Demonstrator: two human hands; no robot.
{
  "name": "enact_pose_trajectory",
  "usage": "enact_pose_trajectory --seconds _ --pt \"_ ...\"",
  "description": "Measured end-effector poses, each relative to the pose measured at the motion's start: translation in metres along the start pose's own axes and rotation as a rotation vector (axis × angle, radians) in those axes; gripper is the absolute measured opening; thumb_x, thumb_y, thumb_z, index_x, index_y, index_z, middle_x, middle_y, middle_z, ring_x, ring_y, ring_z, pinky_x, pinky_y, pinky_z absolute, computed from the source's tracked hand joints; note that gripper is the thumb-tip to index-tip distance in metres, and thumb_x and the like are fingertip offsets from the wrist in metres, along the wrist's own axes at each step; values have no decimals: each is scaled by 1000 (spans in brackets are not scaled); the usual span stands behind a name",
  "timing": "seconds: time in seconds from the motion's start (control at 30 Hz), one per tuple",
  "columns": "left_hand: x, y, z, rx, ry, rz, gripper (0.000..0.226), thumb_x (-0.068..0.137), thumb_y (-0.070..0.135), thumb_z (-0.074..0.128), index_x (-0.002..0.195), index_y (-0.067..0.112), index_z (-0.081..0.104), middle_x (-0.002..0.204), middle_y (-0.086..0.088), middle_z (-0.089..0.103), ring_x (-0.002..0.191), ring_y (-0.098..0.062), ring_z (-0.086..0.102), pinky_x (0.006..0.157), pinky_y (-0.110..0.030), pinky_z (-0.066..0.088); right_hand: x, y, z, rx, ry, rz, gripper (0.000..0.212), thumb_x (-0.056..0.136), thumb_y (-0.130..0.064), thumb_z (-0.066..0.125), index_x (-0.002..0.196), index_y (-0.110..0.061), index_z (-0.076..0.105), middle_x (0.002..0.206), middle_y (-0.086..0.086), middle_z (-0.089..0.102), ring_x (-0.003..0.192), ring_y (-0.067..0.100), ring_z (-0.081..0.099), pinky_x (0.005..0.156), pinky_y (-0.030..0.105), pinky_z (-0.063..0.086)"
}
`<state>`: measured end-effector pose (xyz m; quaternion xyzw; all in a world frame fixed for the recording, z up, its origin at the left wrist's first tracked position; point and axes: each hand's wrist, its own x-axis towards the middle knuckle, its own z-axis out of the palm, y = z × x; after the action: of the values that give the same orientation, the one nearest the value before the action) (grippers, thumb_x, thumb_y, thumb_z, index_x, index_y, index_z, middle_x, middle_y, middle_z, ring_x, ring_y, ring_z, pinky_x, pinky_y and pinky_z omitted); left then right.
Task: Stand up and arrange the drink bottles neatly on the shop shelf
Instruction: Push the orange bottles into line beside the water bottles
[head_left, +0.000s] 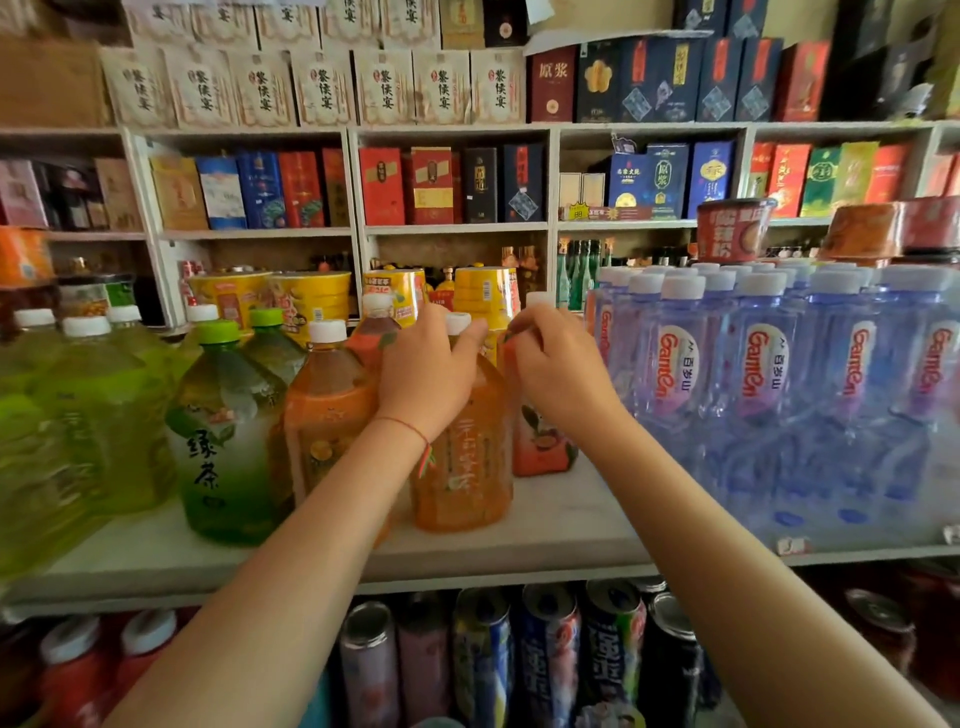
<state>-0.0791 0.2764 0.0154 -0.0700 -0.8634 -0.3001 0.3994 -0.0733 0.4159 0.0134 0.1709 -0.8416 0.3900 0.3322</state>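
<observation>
Bottles upright on white shelf (561, 525) — orange tea bottle (462, 467) near the front edge, mid-shelf, red bottle (540, 441) just right of it and farther back. Left hand (428, 374) draped over tea bottle's shoulder, fingers curled round its neck below white cap (458, 322). Right hand (558, 364) on top of red bottle, fingertips pinching near its cap. Green tea bottle (228, 426) and another orange bottle (327, 410) to the left; water bottles (769, 395) packed at right. Cans (550, 660) on the lower shelf.
</observation>
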Motion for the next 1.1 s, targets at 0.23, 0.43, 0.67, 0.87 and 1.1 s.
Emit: enact_pose_trajectory --seconds 0.23,0.43,0.67,0.87,1.1 --pt "-17 24 21 -908 -82 -242 30 107 34 45 109 15 68 102 0 70 92 -10 66 76 -24 55 -21 -2 3 259 108 148 35 104 -49 36 105 -25 60 90 -7 64 84 10 62 74 36 51" --pt "5 -12 52 -1157 -279 -618 30 100 20 57 128 14 64 116 -13 70 96 -25 71 68 -32 57 -24 -7 -3 -53 206 153 31 98 -46 53 105 -16 54 89 -4 61 82 19 62 68 41 54" --pt "21 -5 64 -942 -483 -466 67 90 32 73 149 23 43 140 0 53 107 -10 57 69 -21 43 -17 -6 -8 -252 254 170 26 102 -34 50 115 -10 51 105 5 62 95 23 63 70 31 46" --pt "23 -6 81 -897 -474 -366 74 74 39 85 135 40 44 141 -5 53 125 -28 54 85 -35 56 -10 3 -8 -379 235 155 35 102 -17 44 136 -10 37 131 13 51 110 30 60 76 33 46" --pt "-2 -4 69 -526 -132 -111 64 86 45 74 141 29 45 140 0 53 125 -21 53 101 -38 49 -6 8 0 -516 300 92 23 104 -20 40 125 -10 42 117 15 55 87 33 65 59 35 44"
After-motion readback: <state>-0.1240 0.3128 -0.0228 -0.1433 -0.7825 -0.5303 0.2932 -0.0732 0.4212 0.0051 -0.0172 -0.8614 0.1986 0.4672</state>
